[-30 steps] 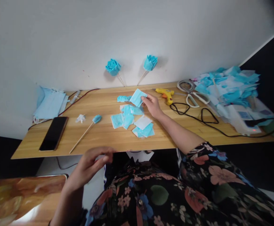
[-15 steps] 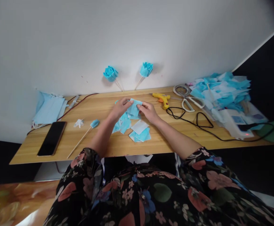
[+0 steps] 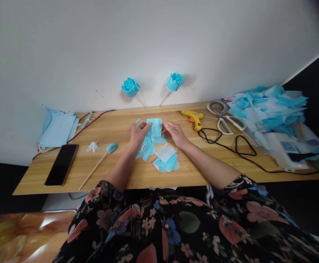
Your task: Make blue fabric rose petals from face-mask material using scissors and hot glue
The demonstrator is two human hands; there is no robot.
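Note:
A light-blue square of mask fabric is held up over the middle of the table. Its left edge is pinched between the thumb and fingers of my left hand. My right hand is closed at the opposite edge, thumb against fingertips, gripping the same square. Beneath and in front of it lie loose blue cut pieces. Nearer me is another small pile of squares, with a white piece on top. To the left rests a wooden stick tipped with a small blue bud.
Two blue fabric flowers on sticks lean against the wall. A yellow glue gun, white-handled scissors and a heap of blue scraps are on the right. A phone and stacked masks are on the left.
The blue square has been turned more upright between my hands and brought a little lower. My right hand has shifted to its right edge. The whole view has moved slightly.

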